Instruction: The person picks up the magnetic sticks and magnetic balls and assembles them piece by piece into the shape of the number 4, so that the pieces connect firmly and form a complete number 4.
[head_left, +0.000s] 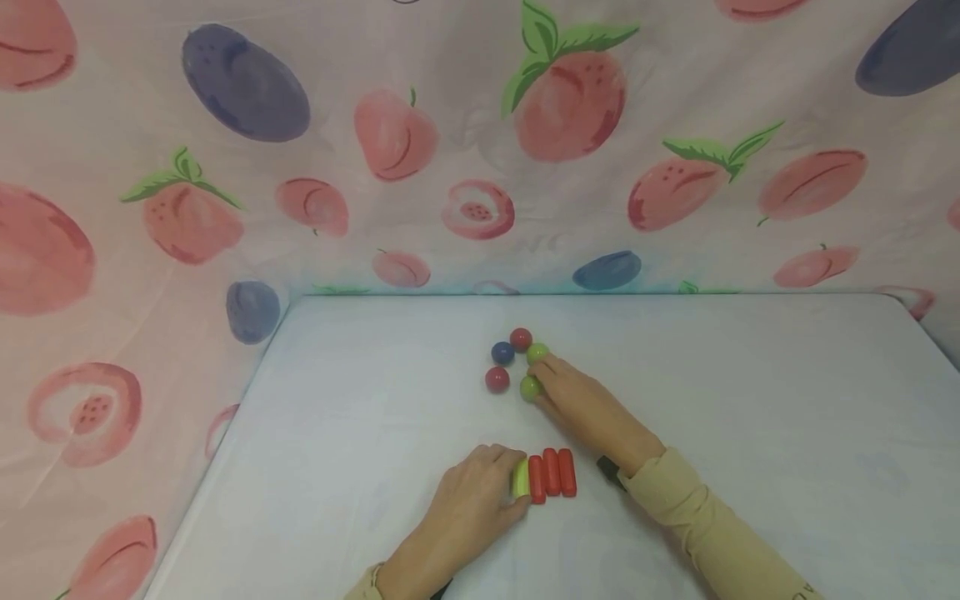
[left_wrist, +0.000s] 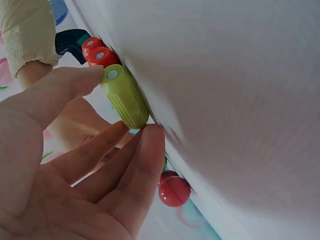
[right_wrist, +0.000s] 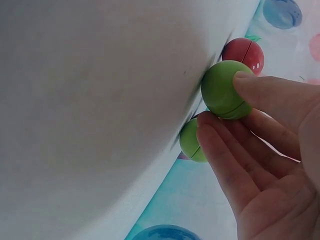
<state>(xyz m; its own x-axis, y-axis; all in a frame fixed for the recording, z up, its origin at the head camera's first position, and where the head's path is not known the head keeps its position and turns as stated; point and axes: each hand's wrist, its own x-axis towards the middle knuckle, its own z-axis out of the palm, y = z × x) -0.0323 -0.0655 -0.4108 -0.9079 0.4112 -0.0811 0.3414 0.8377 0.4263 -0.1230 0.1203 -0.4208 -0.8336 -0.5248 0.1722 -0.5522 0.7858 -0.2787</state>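
Between thumb (left_wrist: 75, 82) and fingers (left_wrist: 150, 150), the left hand (head_left: 472, 496) pinches a yellow-green stick (left_wrist: 125, 97) and the right hand (head_left: 581, 402) a green ball (right_wrist: 220, 90).

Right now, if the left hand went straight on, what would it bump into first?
Probably the nearest red stick, just beyond the yellow-green stick that the left hand pinches, though any gap is hard to judge.

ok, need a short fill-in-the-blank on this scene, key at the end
1. The left hand pinches the yellow-green rod, and beside it lie ____ more rods, all red rods.
2. The ball that the right hand pinches is coloured ____.
3. In the head view, the only ball that is neither red nor green is coloured ____.

Missing words: three; green; blue.
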